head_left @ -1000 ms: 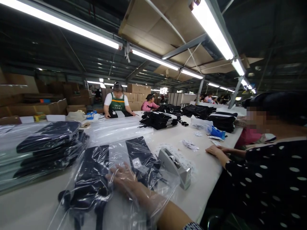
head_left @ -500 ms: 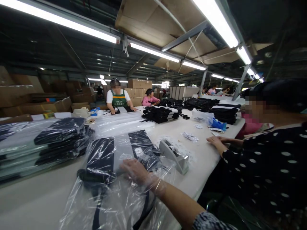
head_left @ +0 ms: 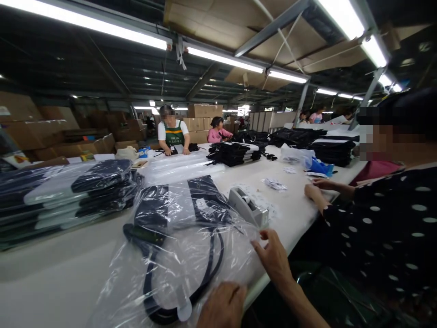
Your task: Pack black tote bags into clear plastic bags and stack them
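A clear plastic bag (head_left: 184, 255) lies across the table in front of me. Inside it is a folded black-and-grey fabric bag (head_left: 179, 200), its dark straps (head_left: 149, 278) looping toward me. On the right edge of the plastic, my right hand (head_left: 273, 255) has thumb and fingers closed in a pinch. My left hand (head_left: 221, 307) is low at the near edge, fingers curled at the bag's open end; its fingertips are partly hidden. Beyond the right hand stands a grey tape dispenser (head_left: 247, 207). A round whitish disc (head_left: 184, 310) shows near the straps.
At left rise stacks of plastic-wrapped bags (head_left: 85, 196). Small white labels (head_left: 275, 184) lie past the dispenser. Black bags (head_left: 235, 153) are piled further back. A co-worker in a dotted top (head_left: 392, 228) sits close at right; another in a green apron (head_left: 173, 135) works across the table.
My right hand has come out from over the fabric bag, under the plastic, to the plastic's right edge. My left hand has entered at the bottom. The view has shifted slightly left.
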A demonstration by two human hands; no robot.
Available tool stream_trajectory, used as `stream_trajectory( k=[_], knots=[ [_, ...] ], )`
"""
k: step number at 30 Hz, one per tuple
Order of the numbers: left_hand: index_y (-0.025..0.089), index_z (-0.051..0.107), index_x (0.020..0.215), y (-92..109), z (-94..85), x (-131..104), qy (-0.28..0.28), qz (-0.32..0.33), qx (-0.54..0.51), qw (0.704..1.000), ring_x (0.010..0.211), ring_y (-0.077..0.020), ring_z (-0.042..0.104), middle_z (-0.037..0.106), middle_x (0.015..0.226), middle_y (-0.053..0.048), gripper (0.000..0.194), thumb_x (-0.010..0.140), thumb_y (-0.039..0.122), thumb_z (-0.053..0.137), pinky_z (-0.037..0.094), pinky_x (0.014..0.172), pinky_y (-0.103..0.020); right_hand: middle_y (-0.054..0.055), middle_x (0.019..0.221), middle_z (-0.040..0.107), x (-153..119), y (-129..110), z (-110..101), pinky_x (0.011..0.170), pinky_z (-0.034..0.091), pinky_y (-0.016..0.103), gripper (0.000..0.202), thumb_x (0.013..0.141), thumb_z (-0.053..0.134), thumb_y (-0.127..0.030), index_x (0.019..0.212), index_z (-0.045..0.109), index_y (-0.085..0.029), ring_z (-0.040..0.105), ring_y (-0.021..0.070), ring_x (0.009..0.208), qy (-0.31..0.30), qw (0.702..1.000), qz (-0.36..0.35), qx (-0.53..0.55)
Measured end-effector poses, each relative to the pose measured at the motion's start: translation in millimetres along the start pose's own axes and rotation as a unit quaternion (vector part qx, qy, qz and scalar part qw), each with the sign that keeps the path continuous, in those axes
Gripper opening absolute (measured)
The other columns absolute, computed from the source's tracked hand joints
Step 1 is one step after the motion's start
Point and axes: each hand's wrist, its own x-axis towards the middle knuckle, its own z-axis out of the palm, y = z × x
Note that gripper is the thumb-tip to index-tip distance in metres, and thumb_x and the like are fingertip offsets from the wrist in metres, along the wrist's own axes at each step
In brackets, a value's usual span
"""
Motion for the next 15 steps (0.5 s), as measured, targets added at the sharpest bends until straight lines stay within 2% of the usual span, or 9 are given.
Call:
stream_trajectory(
  k=[2, 3, 5, 7, 9, 12, 15],
  knots=[
    [0.02, 0.048, 0.141, 2.0, 3.6, 35.2, -0.016, 0.016, -0.002, 1.0, 0.131, -0.0259, 0.051, 0.057, 0.14, -0.012, 0.052, 0.088, 0.015, 0.046, 0.043, 0.112, -0.04, 0.012, 0.113, 0.065, 9.4, -5.7, 7.9, 0.08, 0.051, 0.035, 0.045, 0.088, 0.057, -0.046, 0.122, 0.053, -0.018, 0.064, 0.0253, 0.098, -0.002, 0.998, -0.035, -0.044],
    [0.015, 0.045, 0.143, 1.2, 3.8, 51.8, -0.018, -0.004, -0.003, 1.0, 0.137, -0.0274, 0.044, 0.049, 0.147, -0.014, 0.056, 0.087, 0.015, 0.046, 0.037, 0.116, -0.042, 0.011, 0.115, 0.065, 13.9, -9.2, 11.2, 0.079, 0.051, 0.034, 0.044, 0.088, 0.057, -0.044, 0.124, 0.053, -0.019, 0.065, 0.0254, 0.099, -0.018, 0.997, -0.039, -0.061],
    [0.012, 0.04, 0.146, -3.6, 1.7, 82.0, -0.007, -0.064, -0.005, 0.998, 0.143, -0.0281, 0.034, 0.04, 0.154, -0.014, 0.062, 0.085, 0.014, 0.047, 0.031, 0.119, -0.044, 0.007, 0.103, 0.069, 20.4, -15.9, 14.6, 0.07, 0.049, 0.031, 0.027, 0.09, 0.053, -0.039, 0.111, 0.059, -0.022, 0.067, 0.0237, 0.088, -0.055, 0.994, -0.023, -0.088],
    [0.012, 0.037, 0.148, -12.0, -2.1, 108.5, 0.017, -0.096, 0.0, 0.995, 0.145, -0.029, 0.03, 0.035, 0.156, -0.014, 0.064, 0.085, 0.014, 0.046, 0.027, 0.12, -0.045, 0.003, 0.087, 0.07, 22.3, -20.6, 12.3, 0.063, 0.046, 0.028, 0.016, 0.091, 0.048, -0.033, 0.093, 0.06, -0.023, 0.067, 0.0207, 0.075, -0.069, 0.994, -0.011, -0.083],
    [0.01, 0.038, 0.147, -22.8, -6.4, 131.6, 0.038, -0.086, 0.033, 0.995, 0.146, -0.0324, 0.027, 0.032, 0.157, -0.017, 0.06, 0.087, 0.014, 0.042, 0.023, 0.12, -0.048, 0.001, 0.079, 0.069, 19.4, -22.2, 5.6, 0.062, 0.045, 0.026, 0.013, 0.09, 0.047, -0.031, 0.086, 0.057, -0.023, 0.066, 0.0185, 0.069, -0.062, 0.997, -0.02, -0.049],
    [0.001, 0.042, 0.143, -39.4, -10.2, 159.6, 0.058, -0.069, 0.089, 0.992, 0.144, -0.0371, 0.023, 0.035, 0.154, -0.022, 0.056, 0.088, 0.009, 0.032, 0.019, 0.117, -0.05, -0.001, 0.072, 0.066, 8.8, -18.4, -4.8, 0.061, 0.045, 0.025, 0.013, 0.09, 0.047, -0.033, 0.085, 0.055, -0.024, 0.064, 0.0166, 0.061, -0.063, 0.997, -0.039, 0.001],
    [-0.006, 0.043, 0.14, -52.5, -8.4, 177.6, 0.065, -0.074, 0.098, 0.99, 0.14, -0.0389, 0.029, 0.041, 0.148, -0.027, 0.058, 0.086, 0.006, 0.024, 0.022, 0.112, -0.05, -0.002, 0.066, 0.065, -7.6, -7.1, -7.6, 0.058, 0.045, 0.024, 0.019, 0.093, 0.043, -0.037, 0.086, 0.057, -0.026, 0.063, 0.0168, 0.055, -0.077, 0.996, -0.037, 0.016]
  ],
)
